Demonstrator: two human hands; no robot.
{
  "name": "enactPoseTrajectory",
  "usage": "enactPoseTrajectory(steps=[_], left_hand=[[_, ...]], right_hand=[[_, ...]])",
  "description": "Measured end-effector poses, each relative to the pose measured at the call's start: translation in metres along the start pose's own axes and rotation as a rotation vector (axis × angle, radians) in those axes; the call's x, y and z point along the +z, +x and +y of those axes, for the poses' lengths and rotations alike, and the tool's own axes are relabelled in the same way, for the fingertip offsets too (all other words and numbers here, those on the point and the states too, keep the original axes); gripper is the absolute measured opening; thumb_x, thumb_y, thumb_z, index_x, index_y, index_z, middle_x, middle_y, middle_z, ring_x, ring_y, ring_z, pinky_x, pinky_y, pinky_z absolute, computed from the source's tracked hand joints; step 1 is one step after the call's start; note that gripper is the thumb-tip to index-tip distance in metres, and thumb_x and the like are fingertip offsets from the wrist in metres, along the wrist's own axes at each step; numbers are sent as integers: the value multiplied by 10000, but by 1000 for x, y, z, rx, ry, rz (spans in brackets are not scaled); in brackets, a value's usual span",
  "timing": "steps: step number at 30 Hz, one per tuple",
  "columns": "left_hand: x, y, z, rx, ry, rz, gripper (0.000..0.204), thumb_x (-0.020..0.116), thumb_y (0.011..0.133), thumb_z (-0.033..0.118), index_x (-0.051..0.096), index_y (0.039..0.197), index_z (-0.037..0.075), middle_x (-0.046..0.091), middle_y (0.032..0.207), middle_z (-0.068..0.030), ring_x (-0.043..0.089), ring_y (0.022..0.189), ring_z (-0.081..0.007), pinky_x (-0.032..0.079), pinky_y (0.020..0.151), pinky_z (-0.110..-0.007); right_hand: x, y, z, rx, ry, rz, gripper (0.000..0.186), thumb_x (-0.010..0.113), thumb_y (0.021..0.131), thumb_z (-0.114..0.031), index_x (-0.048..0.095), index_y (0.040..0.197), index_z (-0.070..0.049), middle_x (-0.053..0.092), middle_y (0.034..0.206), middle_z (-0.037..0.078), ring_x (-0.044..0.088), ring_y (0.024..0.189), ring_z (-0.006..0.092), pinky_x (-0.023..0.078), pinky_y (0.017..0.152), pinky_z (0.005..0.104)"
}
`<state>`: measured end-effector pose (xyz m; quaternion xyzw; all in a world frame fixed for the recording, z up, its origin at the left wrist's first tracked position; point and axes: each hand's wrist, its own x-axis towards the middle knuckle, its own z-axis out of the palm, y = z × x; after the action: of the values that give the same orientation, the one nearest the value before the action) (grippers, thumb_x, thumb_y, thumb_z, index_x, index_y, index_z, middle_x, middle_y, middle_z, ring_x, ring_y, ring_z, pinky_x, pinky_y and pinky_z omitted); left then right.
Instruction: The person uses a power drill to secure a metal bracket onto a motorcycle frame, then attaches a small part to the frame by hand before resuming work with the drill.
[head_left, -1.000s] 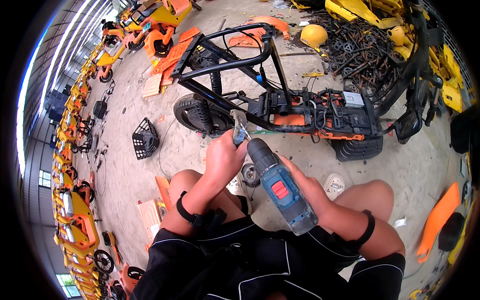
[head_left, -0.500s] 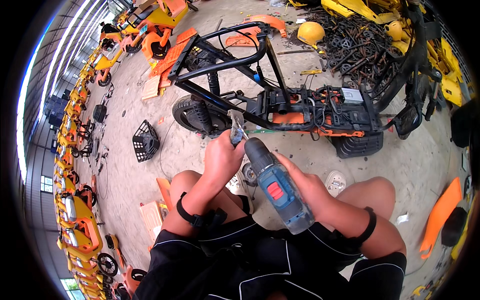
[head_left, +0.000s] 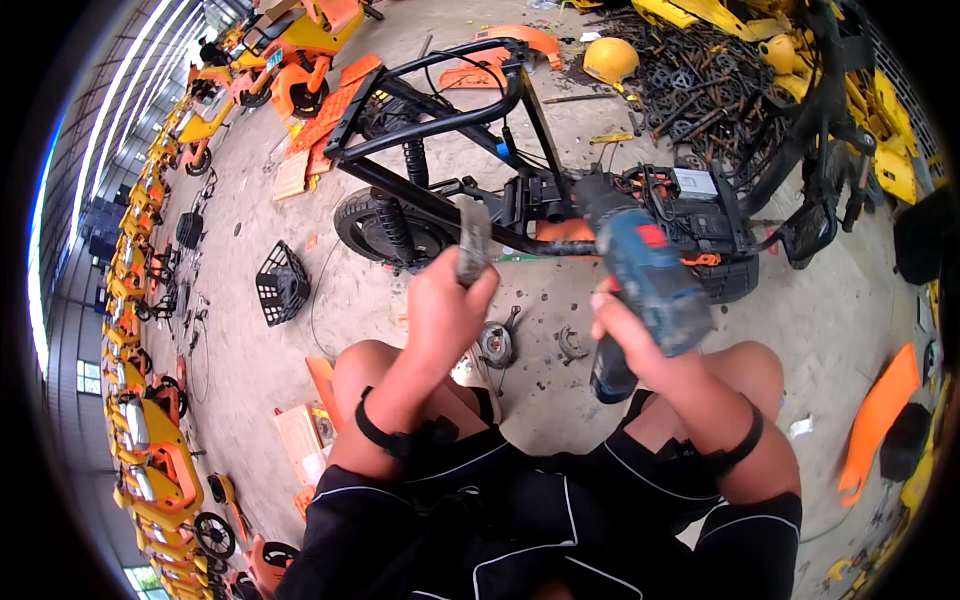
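Note:
In the head view, my left hand [head_left: 445,310] is closed around a small grey piece [head_left: 473,238], perhaps metal, held upright before the black scooter frame [head_left: 415,131]. My right hand [head_left: 630,328] grips a blue-and-black cordless drill [head_left: 655,280] by its handle. The drill is blurred, pointing up and forward toward the middle of the frame, apart from the piece in my left hand. The rear wheel [head_left: 355,225] lies behind my left hand. A round metal part [head_left: 497,345] lies on the floor beside that hand, near my feet.
A black plastic basket [head_left: 282,285] is to the left, beside rows of yellow scooters [head_left: 160,450]. A heap of rusty parts [head_left: 700,105], a yellow dome [head_left: 610,62] and yellow panels [head_left: 895,170] lie behind the frame. An orange panel [head_left: 880,420] is at the right.
The drill has swung up and to the right, away from the grey piece and the fingers of my left hand, which has risen slightly with the piece still in it.

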<state>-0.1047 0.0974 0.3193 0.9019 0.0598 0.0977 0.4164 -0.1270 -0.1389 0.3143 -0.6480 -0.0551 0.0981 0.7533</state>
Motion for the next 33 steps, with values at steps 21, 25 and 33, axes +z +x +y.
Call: enactPoseTrajectory(steps=[21,25,33], left_hand=[[-7,7,-11,1,-343,-155,201,664,939,152,609,816,3,506,651,36,412,637,-48,406,562,-272],[-7,8,-12,39,-312,-131,171,667,929,150,644,866,-7,541,662,23,435,642,-51,424,575,-274],[-9,8,-10,40,-282,-105,155,671,910,135,660,887,-18,581,670,-10,471,646,-56,452,597,-277]], right_hand=[[5,-23,-17,321,130,-248,852,755,808,-176,312,1515,-4,630,1168,92,622,993,194,509,902,334],[4,-22,-8,90,-52,-285,834,742,808,-147,325,1517,-10,652,1078,66,631,920,168,517,863,320],[2,-23,-8,-74,-223,-348,833,737,797,-112,337,1523,-30,660,1026,41,631,870,132,525,818,300]])
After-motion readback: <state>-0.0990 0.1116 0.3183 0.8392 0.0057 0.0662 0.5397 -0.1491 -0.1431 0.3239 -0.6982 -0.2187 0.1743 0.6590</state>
